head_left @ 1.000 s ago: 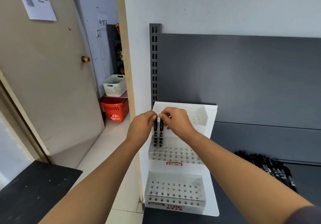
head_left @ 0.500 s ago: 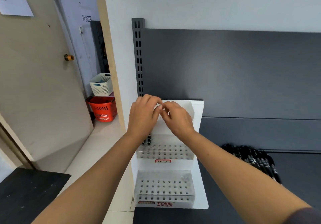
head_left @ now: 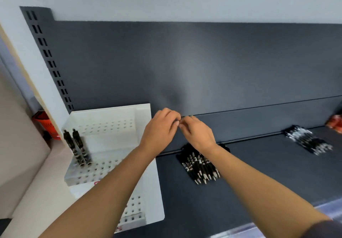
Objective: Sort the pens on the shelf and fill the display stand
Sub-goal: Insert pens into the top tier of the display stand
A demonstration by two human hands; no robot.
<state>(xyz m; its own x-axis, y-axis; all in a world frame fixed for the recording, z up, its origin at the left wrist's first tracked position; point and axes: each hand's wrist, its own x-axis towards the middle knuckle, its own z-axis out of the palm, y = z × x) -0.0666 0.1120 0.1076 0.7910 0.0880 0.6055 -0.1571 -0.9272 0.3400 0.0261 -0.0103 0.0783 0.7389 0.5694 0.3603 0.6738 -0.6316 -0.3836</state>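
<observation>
A white display stand (head_left: 144,112) with perforated tiers stands at the left end of the dark shelf (head_left: 268,175). Two black pens (head_left: 77,149) stand upright in the left holes of its upper tier. A pile of black pens (head_left: 201,165) lies on the shelf just right of the stand, and a second pile (head_left: 311,141) lies farther right. My left hand (head_left: 161,128) and my right hand (head_left: 198,132) hover side by side above the first pile, fingers curled and fingertips meeting. Nothing shows between them.
A dark back panel rises behind the shelf, with a slotted upright (head_left: 46,53) at its left edge. An orange basket (head_left: 46,125) sits on the floor past the wall at left. A red object (head_left: 335,123) lies at the shelf's far right.
Both hands let go of the two pens, which now stand in the upper tier. The hands moved right, off the stand and over the nearer pile. The view swung right.
</observation>
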